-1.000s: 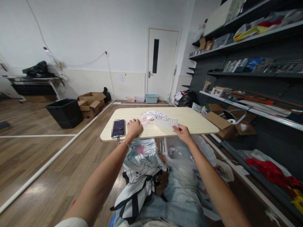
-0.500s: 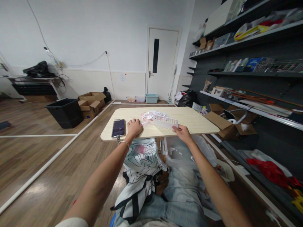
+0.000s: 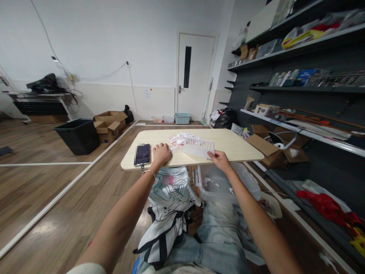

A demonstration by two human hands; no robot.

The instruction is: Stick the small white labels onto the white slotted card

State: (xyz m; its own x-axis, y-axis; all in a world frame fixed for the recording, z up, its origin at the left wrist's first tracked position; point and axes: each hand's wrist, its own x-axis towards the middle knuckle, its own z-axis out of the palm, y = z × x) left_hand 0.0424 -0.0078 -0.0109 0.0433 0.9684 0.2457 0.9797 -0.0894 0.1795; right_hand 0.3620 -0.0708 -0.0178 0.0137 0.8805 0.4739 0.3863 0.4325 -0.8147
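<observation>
Right hand [image 3: 218,159] pinches slotted white panel [image 3: 196,151] by its near-right corner; rest extends left of those fingers. Probably light, thin, slightly flexible; best held along solid margin. Left hand [image 3: 162,153] curled; can't tell if gripping.

I count two hands [image 3: 162,154] [image 3: 220,160] of my own, one worktop [image 3: 239,146], one slotted white piece [image 3: 196,151], one dark phone [image 3: 145,154], one door [image 3: 196,76], one black bin [image 3: 76,137] and one teal basket [image 3: 182,119]. The scraps [image 3: 185,137] make one heap, many as far as I can tell, too small to count.
</observation>
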